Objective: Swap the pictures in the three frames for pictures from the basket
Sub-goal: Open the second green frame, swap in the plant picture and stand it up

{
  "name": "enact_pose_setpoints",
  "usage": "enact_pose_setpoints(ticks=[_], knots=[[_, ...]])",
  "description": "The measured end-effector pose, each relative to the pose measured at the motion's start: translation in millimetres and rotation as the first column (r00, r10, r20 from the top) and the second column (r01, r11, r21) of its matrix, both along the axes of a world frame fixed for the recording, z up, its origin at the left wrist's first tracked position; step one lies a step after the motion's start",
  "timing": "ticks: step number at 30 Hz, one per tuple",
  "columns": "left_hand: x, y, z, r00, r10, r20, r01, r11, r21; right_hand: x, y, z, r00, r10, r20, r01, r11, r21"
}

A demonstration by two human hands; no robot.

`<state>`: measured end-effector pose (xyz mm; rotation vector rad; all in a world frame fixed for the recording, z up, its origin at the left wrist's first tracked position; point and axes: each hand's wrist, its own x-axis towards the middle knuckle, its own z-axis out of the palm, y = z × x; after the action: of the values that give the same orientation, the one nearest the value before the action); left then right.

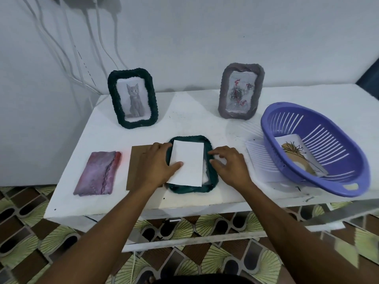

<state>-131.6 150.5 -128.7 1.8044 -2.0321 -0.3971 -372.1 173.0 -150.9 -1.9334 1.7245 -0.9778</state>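
A dark green frame [212, 177] lies face down at the table's front middle. A white picture [189, 160] lies blank side up over its opening, tilted a little. My left hand [158, 163] rests on the frame's left side with the thumb pressing on the picture. My right hand [229, 165] touches the frame's right rim, fingers bent. A brown backing board [136, 167] lies left of the frame, partly under my left hand. Upright at the back stand a dark green frame with a cat picture [133, 99] and a grey frame with a rose picture [241, 91]. The purple basket [320, 148] on the right holds a flower picture [297, 156].
A pink-purple folded cloth [98, 173] lies at the front left. A white sheet [259, 158] lies partly under the basket. White cables [82, 58] hang down the wall at the back left. The basket overhangs the table's front right edge [307, 198].
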Motion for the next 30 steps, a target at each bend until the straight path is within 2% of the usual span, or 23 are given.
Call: enact_pose_setpoints(ticks=[4,9,12,14,17,20,22,24,27,30], knots=[[5,-2,4,0.983,0.026,-0.182,-0.009,0.995,0.094,0,0,2,1.0,0.004,-0.017,-0.004,1.0,-0.007],[20,-10,18,0.975,0.028,-0.22,-0.01,0.997,0.082,2,0,10,0.999,-0.001,0.035,-0.001,0.999,0.05],[19,-12,31,0.92,-0.027,-0.39,0.07,0.993,0.095,-1,0,31,0.996,0.043,0.075,-0.045,0.998,0.032],[7,-11,41,0.841,-0.047,-0.539,0.116,0.989,0.095,-10,1,51,0.996,0.063,-0.067,-0.07,0.992,-0.103],[-20,-11,52,0.693,-0.085,-0.716,0.221,0.97,0.098,-36,1,84,0.953,-0.104,-0.283,0.04,0.974,-0.223],[-52,-16,52,0.625,-0.05,-0.779,0.268,0.951,0.153,-78,1,104,0.877,-0.246,-0.413,0.234,0.969,-0.08],[-74,-19,47,0.625,-0.024,-0.78,0.275,0.942,0.192,-101,3,113,0.899,-0.157,-0.41,0.229,0.964,0.133],[-97,-21,44,0.635,-0.027,-0.772,0.322,0.918,0.232,-112,6,121,0.954,-0.07,-0.291,0.164,0.936,0.312],[-130,-18,39,0.633,-0.072,-0.771,0.419,0.87,0.262,-120,9,131,0.968,-0.055,-0.243,0.132,0.941,0.312],[-159,-18,34,0.663,-0.122,-0.739,0.427,0.872,0.239,-137,11,145,0.977,-0.153,-0.149,0.183,0.958,0.221]])
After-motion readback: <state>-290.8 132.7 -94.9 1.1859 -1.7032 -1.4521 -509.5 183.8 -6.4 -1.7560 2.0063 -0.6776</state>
